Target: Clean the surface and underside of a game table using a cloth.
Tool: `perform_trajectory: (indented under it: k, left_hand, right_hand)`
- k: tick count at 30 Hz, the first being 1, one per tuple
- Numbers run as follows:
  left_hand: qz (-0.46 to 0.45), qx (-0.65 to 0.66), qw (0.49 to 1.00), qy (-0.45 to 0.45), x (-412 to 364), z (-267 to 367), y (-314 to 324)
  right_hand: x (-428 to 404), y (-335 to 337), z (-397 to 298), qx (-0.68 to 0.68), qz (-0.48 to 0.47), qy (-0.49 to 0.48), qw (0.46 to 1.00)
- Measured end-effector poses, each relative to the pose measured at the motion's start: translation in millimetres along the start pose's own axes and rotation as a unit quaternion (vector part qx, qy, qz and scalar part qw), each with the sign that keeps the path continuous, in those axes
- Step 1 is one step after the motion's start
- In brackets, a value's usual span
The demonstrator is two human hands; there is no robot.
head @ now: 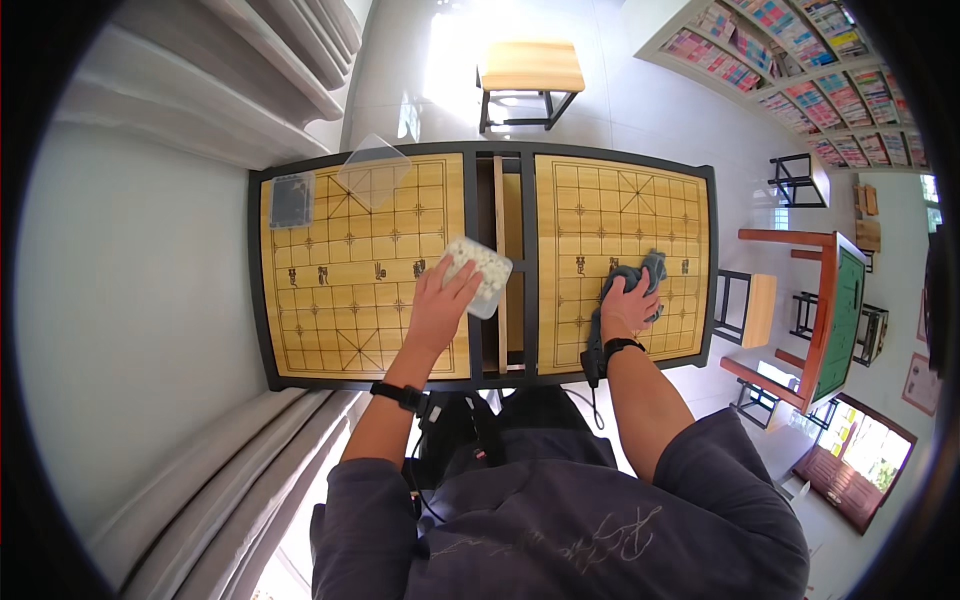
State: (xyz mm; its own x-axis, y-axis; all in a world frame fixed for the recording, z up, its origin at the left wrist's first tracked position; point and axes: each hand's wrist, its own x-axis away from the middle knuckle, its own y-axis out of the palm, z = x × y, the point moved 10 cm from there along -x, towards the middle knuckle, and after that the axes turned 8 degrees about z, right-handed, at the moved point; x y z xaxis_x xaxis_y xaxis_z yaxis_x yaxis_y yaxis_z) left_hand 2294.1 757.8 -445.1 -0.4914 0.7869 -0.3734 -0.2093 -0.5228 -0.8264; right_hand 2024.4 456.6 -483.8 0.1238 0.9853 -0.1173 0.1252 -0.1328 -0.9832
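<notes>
My left hand (444,304) rests on a clear plastic box (487,302) of small white pieces, near the inner edge of the left xiangqi board (382,322). Whether its fingers grip the box or lie on the pieces, I cannot tell. My right hand (632,302) clutches a dark grey cloth (655,268) on the right xiangqi board (577,322); part of the cloth trails down beside the wrist. On the left board's far side, a clear plastic lid (375,172) overlaps the frame, and a clear container with dark contents (291,201) stands in the corner.
A dark-framed gap (512,337) with a wooden divider splits the two boards. Wooden-topped stools stand beyond the table (532,67) and at its right (761,310). Curtains (202,105) hang at the left; a green-topped table (840,322) stands farther right.
</notes>
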Motion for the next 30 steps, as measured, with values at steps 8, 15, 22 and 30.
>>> perform_trajectory:
  k: [8, 15, 22, 30]
  left_hand:
    - [-0.009, 0.01, 0.994, 0.107, -99, -18, 58]
    - [-0.032, 0.026, 0.983, 0.178, -135, 10, 105]
    - [-0.154, -0.02, 0.97, 0.188, -140, 5, 137]
    - [-0.106, 0.124, 0.983, 0.085, -127, 2, 132]
  right_hand:
    - [-5, 4, -10, 0.014, 0.055, -0.037, 0.998]
    - [-5, 3, -3, 0.015, 0.049, -0.039, 0.998]
    - [-6, 4, -2, 0.004, 0.066, -0.048, 0.997]
    - [-7, 5, -3, 0.009, 0.071, -0.052, 0.996]
